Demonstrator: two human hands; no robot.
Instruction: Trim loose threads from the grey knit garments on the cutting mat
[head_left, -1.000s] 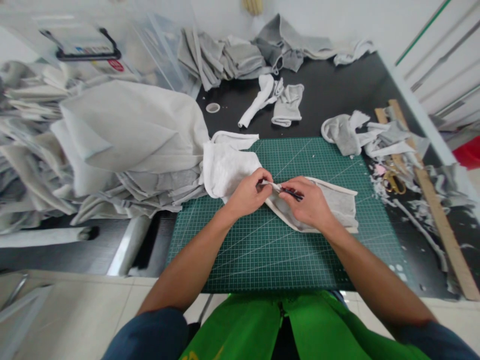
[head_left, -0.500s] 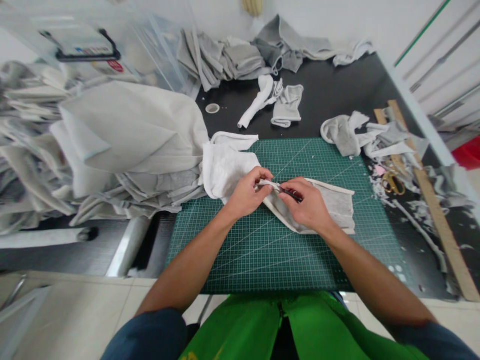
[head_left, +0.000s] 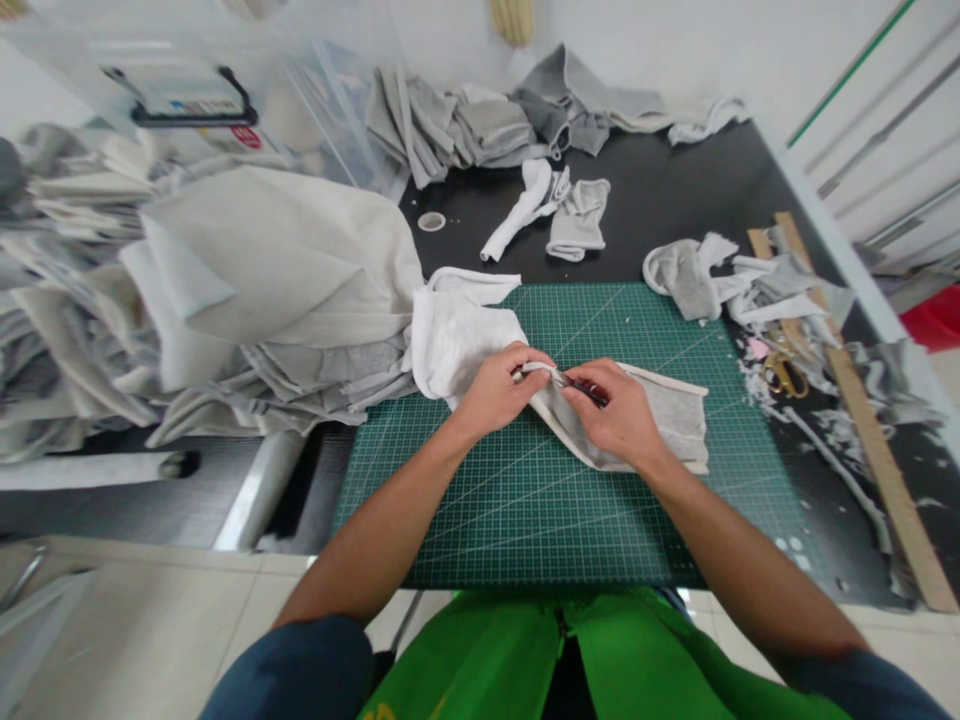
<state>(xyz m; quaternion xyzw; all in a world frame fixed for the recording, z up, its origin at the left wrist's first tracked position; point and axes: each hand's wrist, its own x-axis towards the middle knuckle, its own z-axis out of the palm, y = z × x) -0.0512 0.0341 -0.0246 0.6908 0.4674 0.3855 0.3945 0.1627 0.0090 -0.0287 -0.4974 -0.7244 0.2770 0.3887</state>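
My left hand [head_left: 499, 390] pinches the rolled edge of a grey knit fabric piece [head_left: 679, 420] between thumb and fingers. Close beside it, my right hand [head_left: 616, 415] is closed around small black-handled snips [head_left: 589, 391], whose metal tip meets the pinched edge. Part of the tool is hidden by my fingers. The grey piece stretches out to the right beneath my right hand, its pale edges curling, on a green cutting mat [head_left: 525, 520]. A white fabric piece [head_left: 466, 338] lies just behind and left of my left hand.
A tall heap of folded grey fabric [head_left: 292, 260] overlaps the mat's left side. Gold-handled scissors [head_left: 784, 375], fabric scraps [head_left: 686, 280] and a wooden strip [head_left: 877, 450] lie at right. Behind are a roll of tape [head_left: 431, 221], more cloth [head_left: 487, 125] and a clear plastic bin [head_left: 330, 100].
Both hands stay nearly in place, with the snips' tip still at the pinched edge. The view has shifted slightly, so the background sits a little lower and farther right.
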